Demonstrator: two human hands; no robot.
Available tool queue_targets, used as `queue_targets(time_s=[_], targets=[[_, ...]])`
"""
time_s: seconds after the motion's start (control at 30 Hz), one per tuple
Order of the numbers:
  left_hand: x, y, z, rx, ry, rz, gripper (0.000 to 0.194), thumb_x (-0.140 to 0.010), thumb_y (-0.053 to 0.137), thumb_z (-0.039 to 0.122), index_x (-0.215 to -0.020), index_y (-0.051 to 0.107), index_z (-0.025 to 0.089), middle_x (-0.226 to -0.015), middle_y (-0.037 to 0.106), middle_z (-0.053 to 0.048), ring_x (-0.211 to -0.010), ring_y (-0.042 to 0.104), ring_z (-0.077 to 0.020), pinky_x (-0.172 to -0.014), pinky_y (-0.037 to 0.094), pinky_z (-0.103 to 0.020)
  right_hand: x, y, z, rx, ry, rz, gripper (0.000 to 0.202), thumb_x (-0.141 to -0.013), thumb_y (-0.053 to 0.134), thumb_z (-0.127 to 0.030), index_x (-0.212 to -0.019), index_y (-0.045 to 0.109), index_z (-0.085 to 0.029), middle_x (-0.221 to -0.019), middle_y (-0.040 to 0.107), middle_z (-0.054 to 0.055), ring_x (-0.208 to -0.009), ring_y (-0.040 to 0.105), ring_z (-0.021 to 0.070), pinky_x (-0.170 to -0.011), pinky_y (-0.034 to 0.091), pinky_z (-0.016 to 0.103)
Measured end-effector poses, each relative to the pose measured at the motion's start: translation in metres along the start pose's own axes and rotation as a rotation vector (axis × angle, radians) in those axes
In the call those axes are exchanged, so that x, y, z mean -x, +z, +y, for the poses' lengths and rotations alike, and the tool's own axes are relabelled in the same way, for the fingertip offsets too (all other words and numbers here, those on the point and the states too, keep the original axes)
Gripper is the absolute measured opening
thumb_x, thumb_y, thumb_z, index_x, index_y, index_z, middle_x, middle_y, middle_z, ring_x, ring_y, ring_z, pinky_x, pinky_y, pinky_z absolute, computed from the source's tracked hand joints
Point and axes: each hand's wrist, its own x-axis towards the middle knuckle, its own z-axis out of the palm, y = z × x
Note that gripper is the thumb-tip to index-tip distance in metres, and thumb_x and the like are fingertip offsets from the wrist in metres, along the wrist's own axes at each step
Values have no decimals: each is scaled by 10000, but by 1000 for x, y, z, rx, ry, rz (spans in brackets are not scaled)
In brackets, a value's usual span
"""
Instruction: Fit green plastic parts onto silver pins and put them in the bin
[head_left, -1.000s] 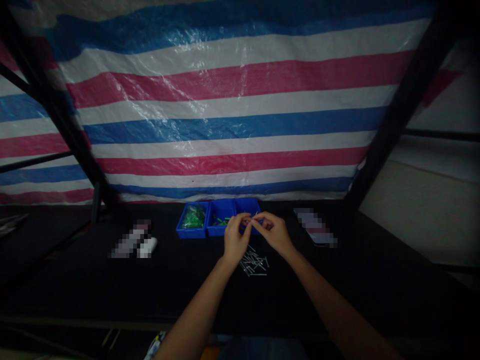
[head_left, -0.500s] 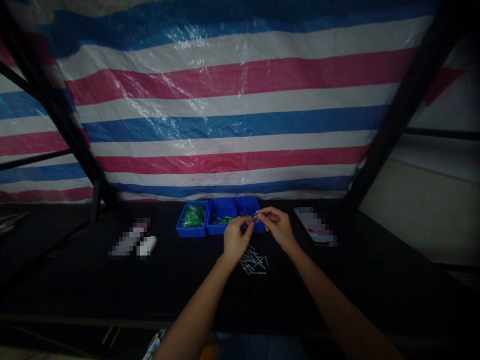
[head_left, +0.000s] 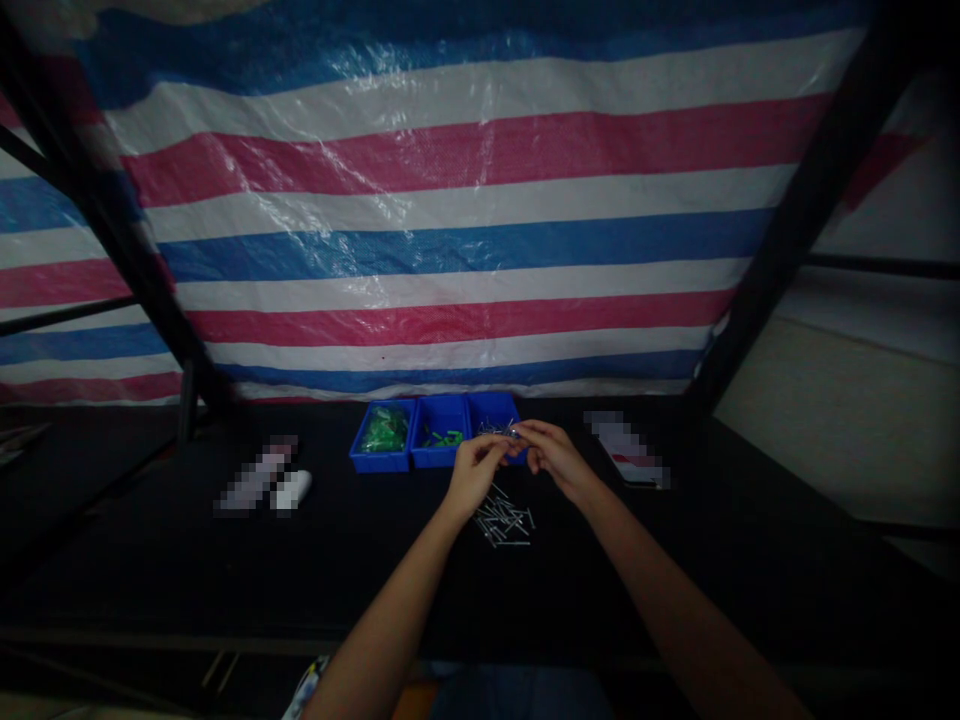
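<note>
The fingers [head_left: 501, 447] of the left hand [head_left: 474, 472] are pinched together at their tips, and the fingers [head_left: 527, 436] of the right hand [head_left: 556, 462] are pinched the same way, tip to tip with the left. Between them sits a small metal piece [head_left: 513, 433], thin and shiny; both hands have hold of it, though it is too small and the light too dim to say just what it is. The hands hang in the air above the desk [head_left: 150, 560], right over the front edge of the rightmost blue bin [head_left: 491, 408].

Just below the hands, on the black desk top, lies a loose heap of thin metal pins [head_left: 506, 520], scattered and crossing one another. Both forearms run in from the near edge and meet over this heap.

Behind the hands three small blue bins stand side by side, touching. The left bin [head_left: 381, 435] is full of green pieces, the middle bin [head_left: 441, 435] holds only a few green pieces on its floor, and the rightmost one shows some metal bits.

Further left on the desk lies a small white cylinder [head_left: 292, 490], just beside a blurred object. To the right, well apart from the bins, lies another flat blurred object. A striped tarpaulin [head_left: 450, 220] in blue, white and red hangs behind the desk, with dark frame bars [head_left: 795, 220] slanting at both sides.
</note>
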Motion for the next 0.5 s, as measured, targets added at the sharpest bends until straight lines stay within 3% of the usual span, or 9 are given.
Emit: queue_targets(time_s=[0.5], targets=[[-3,-1,-1,85,-56,-15,286,-751,547,379,-701,658,120,-658,628,-41,-533,493,-93,-499,347,-207,-1,-1,4,-63,17,-50,247,-647,675,-366,-771,612,-161,-594,601,-7,-337,435,44,-301,311,173]])
